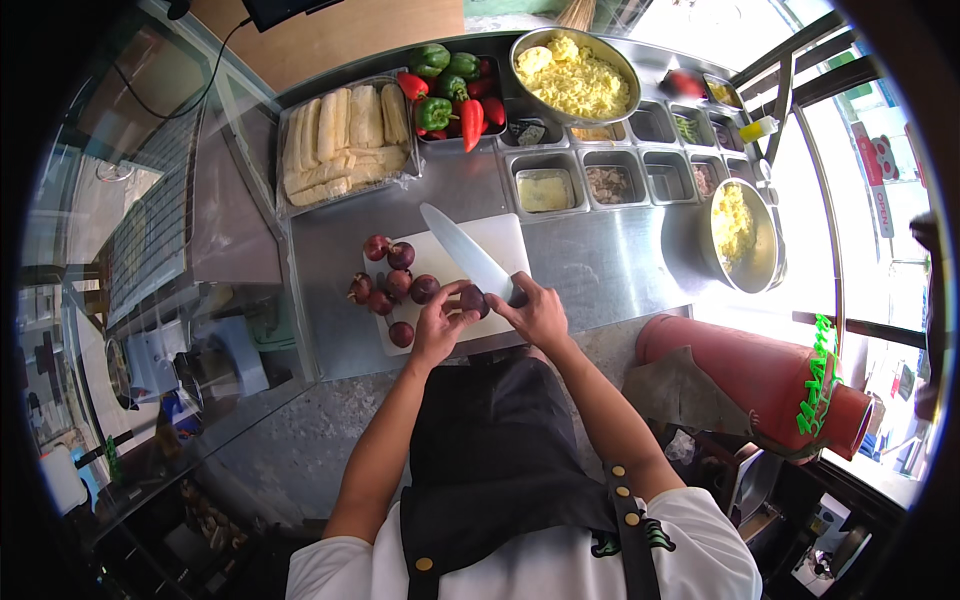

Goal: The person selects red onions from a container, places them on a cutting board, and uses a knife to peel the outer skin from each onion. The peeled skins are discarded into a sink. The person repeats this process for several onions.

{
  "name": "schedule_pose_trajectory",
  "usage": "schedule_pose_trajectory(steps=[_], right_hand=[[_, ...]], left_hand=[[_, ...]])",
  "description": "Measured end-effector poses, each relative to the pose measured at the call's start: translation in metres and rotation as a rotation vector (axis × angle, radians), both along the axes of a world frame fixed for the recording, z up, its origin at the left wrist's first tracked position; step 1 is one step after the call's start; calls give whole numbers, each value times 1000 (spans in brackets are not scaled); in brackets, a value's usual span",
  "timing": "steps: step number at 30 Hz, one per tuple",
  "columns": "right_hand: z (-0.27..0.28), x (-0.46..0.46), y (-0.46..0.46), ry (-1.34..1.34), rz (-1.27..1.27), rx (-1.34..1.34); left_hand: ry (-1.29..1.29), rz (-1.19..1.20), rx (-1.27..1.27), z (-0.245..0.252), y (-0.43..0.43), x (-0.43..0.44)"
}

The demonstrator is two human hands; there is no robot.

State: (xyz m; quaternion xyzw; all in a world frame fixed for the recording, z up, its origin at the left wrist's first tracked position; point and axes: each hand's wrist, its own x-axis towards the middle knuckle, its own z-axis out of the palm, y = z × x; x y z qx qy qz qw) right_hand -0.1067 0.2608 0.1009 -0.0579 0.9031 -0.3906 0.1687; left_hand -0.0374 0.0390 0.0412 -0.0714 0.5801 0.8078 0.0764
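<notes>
My left hand holds a red onion between thumb and fingers, above the near part of a white cutting board. In my right hand is a chef's knife; its broad blade points away to the upper left, and its handle is mostly hidden by my fingers. The heel of the blade and my right thumb are close to the held onion; whether the edge touches it I cannot tell. Several whole red onions lie left of the knife, some on the board and some at its left edge.
Behind the board stand a tray of bread, a tray of green and red bell peppers and a steel bowl of yellow shredded food. Steel inset pans fill the back right. A second bowl sits right, above a red gas cylinder.
</notes>
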Motion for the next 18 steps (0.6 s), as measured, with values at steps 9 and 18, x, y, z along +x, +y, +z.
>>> schedule_pose_trajectory(steps=[9,18], right_hand=[[-20,30,7,-29,15,-34],[-27,7,14,75,-24,-29]], left_hand=[[-137,155,20,-24,1,-4],[-135,101,121,-11,11,-4]])
